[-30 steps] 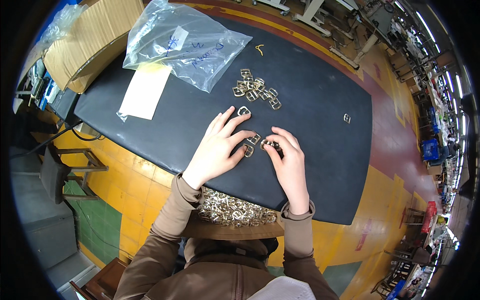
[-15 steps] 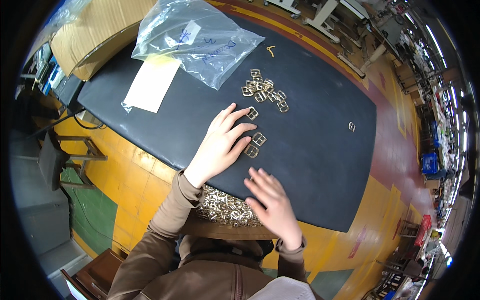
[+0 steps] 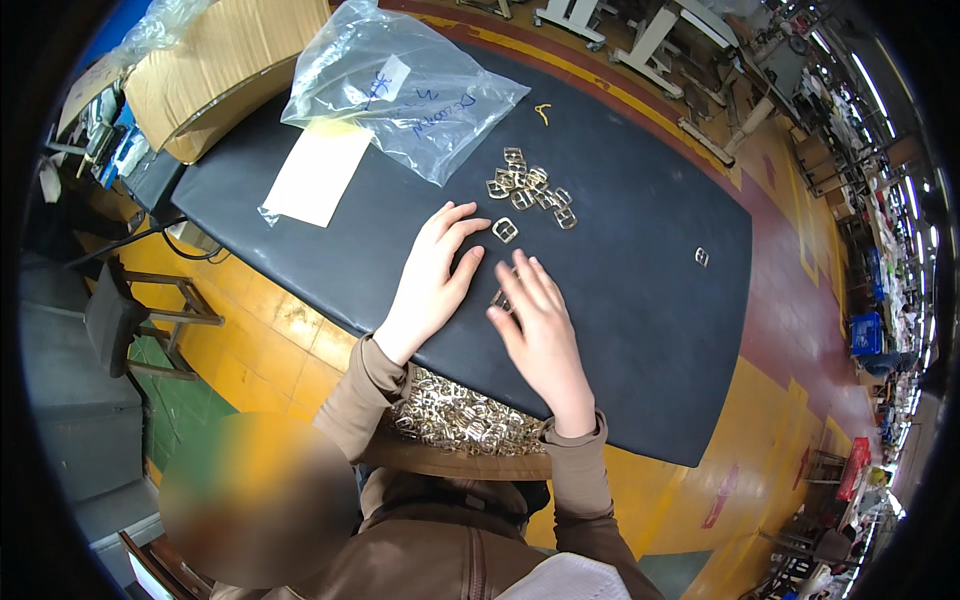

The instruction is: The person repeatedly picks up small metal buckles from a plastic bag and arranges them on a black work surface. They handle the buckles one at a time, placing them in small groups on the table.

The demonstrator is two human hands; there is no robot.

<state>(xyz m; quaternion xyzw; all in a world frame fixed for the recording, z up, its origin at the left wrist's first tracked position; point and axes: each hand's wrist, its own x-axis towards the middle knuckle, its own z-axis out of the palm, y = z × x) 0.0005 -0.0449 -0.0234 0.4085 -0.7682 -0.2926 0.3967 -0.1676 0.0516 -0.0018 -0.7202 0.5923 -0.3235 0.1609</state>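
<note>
Small metal buckles lie on a dark padded table top (image 3: 640, 320). My left hand (image 3: 430, 275) is open, its fingers spread on the table beside a single buckle (image 3: 506, 231). My right hand (image 3: 543, 335) is also open, its outstretched fingers over another buckle (image 3: 503, 299), partly hidden beneath them. Just beyond the single buckle sits a loose pile of buckles (image 3: 521, 198). Farther off, one buckle (image 3: 702, 257) lies alone near the right edge. Below the near table edge, a brown container holds a mass of shiny buckles (image 3: 460, 415).
A clear plastic bag (image 3: 430, 110) and a pale card (image 3: 318, 180) lie at the far left, next to a cardboard box (image 3: 220, 75). A small yellow strip (image 3: 542, 114) is near the far edge. A dark stool (image 3: 125, 310) stands to the left.
My right hand has moved away from me onto the near buckles and now covers part of them. My left hand has drawn back slightly from the single buckle, uncovering it.
</note>
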